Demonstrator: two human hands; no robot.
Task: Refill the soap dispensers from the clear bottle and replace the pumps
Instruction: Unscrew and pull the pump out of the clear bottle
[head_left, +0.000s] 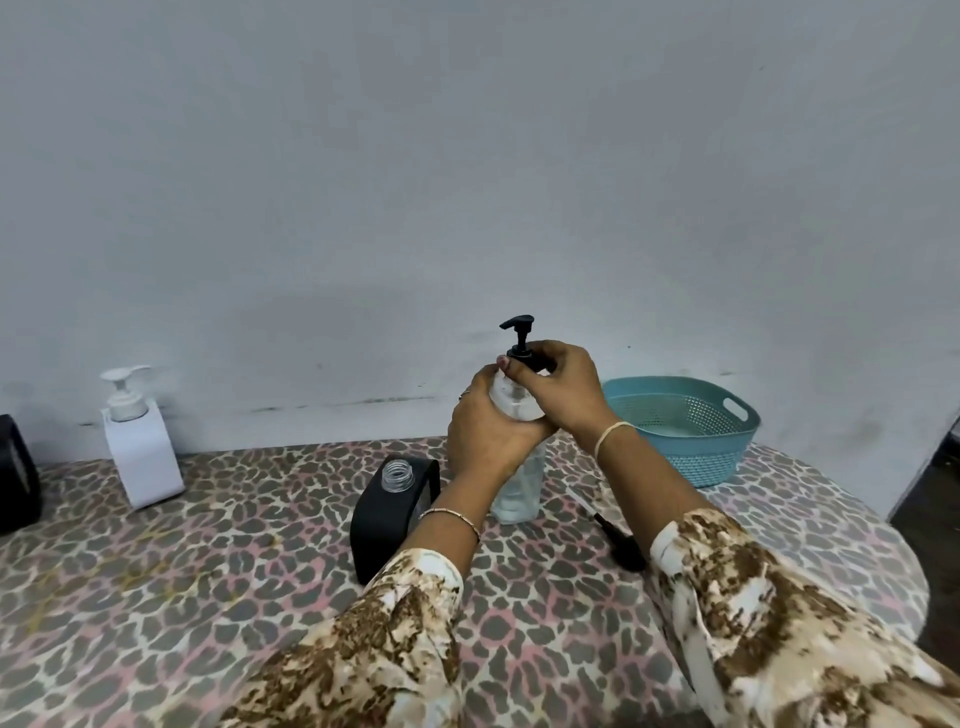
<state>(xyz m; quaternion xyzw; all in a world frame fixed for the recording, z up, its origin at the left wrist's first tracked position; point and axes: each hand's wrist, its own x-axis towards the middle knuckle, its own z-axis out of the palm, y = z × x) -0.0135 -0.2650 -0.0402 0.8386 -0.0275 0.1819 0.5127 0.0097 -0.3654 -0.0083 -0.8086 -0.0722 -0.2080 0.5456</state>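
A clear bottle (519, 488) stands upright on the leopard-print table (208, 571). My left hand (485, 431) grips its upper body. My right hand (563, 387) pinches the collar of the black pump (519, 338) sitting on the bottle's neck. To the left, beside my left wrist, a black square dispenser (382, 525) stands with its clear threaded neck uncovered. A second black pump (621, 543) with its tube lies on the table to the right of the bottle, partly hidden by my right forearm. A white dispenser (143, 452) with its white pump on stands far left.
A teal perforated basket (691, 426) sits at the back right by the wall. A dark object (15, 478) shows at the left edge. The table's right edge drops off to a dark floor.
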